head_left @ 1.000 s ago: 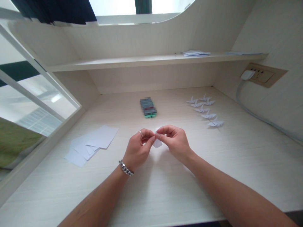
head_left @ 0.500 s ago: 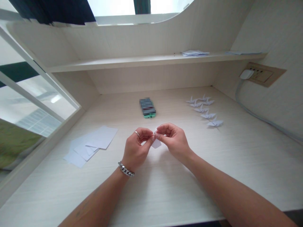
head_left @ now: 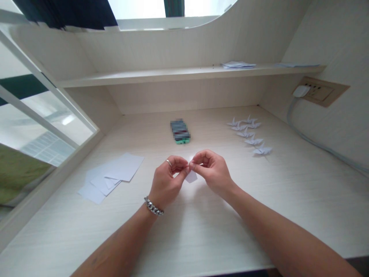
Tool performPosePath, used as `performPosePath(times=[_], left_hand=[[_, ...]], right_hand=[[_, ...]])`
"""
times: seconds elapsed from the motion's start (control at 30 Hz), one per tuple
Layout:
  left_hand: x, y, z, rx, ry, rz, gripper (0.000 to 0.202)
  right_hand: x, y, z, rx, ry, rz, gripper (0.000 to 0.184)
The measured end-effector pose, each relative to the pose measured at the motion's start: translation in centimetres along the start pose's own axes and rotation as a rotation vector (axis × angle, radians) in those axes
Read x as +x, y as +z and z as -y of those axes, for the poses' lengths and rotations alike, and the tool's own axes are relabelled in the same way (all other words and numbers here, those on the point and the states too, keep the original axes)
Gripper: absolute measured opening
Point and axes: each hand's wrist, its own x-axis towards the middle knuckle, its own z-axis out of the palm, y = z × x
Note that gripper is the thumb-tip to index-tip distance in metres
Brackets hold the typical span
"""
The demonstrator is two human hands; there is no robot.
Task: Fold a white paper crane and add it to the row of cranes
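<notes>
Pale wood-grain desk (head_left: 201, 234) under a low shelf (head_left: 138, 78), window glass to the left. Head view only.

A small white paper piece (head_left: 191, 177) is held low over the desk, at centre, pinched at its upper edge between both hands. The left hand (head_left: 165, 184) is closed on it with thumb and forefinger; a ring (head_left: 168, 162) and a chain bracelet (head_left: 153, 206) are noted. The right hand (head_left: 213, 172) is likewise pinched on the same edge, its fingertips meeting the left's. The exact fold state is hidden by the fingers.

Loose white sheets (head_left: 111, 175) are fanned to the left, near the left hand. A row of folded paper cranes (head_left: 250, 134) is laid out to the right, well apart. A blurred green-edged object (head_left: 180, 132) lies beyond the hands. More paper (head_left: 238, 65) is seen on the shelf; a plug (head_left: 300, 91) sits in the wall socket (head_left: 323, 92).

Risk, as judged: the piece is small and gripped at one edge only, so a crease could be set crooked, or the thin paper torn if the two pinches are pulled apart.
</notes>
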Motion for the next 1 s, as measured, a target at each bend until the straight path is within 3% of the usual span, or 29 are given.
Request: performPosePath(times=[0.37,0.53,0.73,1.0], left_hand=[[0.05,-0.13,0.15,-0.024,-0.039,0.086,0.018],[0.28,-0.13,-0.27,-0.066,-0.087,0.031,0.022],[0.77,-0.42,-0.44,-0.139,-0.156,-0.083,0.030],[0.89,-0.56,-0.07,0.036,-0.203,0.023,0.021]], right_hand=[[0.31,-0.40,-0.39,0.055,0.036,0.014,0.020],[0.42,-0.30,-0.31,0.086,0.151,0.036,0.029],[0.37,-0.34,-0.71,-0.095,0.149,0.193,0.023],[0.24,-0.58,-0.25,-0.304,0.087,0.217,0.018]])
